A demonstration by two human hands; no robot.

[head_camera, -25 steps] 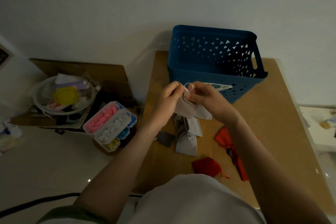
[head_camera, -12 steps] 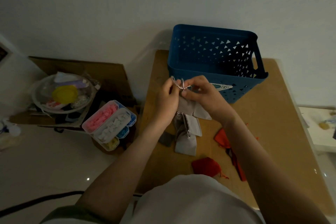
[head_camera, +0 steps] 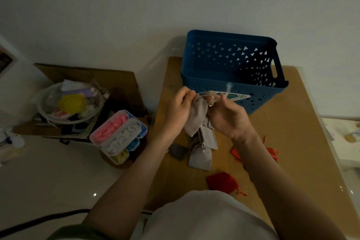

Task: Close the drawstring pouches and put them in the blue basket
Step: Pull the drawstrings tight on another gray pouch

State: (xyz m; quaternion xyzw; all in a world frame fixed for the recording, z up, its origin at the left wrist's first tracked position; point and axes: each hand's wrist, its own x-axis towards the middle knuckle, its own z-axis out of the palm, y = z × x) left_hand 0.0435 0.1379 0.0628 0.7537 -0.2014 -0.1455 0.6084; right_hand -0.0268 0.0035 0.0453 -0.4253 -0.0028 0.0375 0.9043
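1. Head view: a grey pouch [head_camera: 195,117] hangs between both hands above the brown table [head_camera: 292,122], just in front of the blue basket [head_camera: 229,84].
2. Fingers of the left hand [head_camera: 180,107] curl round the pouch's gathered neck, while the right hand [head_camera: 228,117] pinches the drawstring [head_camera: 209,96] beside it.
3. More grey pouches [head_camera: 200,154] and red pouches [head_camera: 222,182] lie on the table below the hands.

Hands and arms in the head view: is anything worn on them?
No gloves: the left hand and right hand are bare, no ring, watch or band visible. The left forearm and right forearm are uncovered; a dull green sleeve edge shows by the left upper arm.
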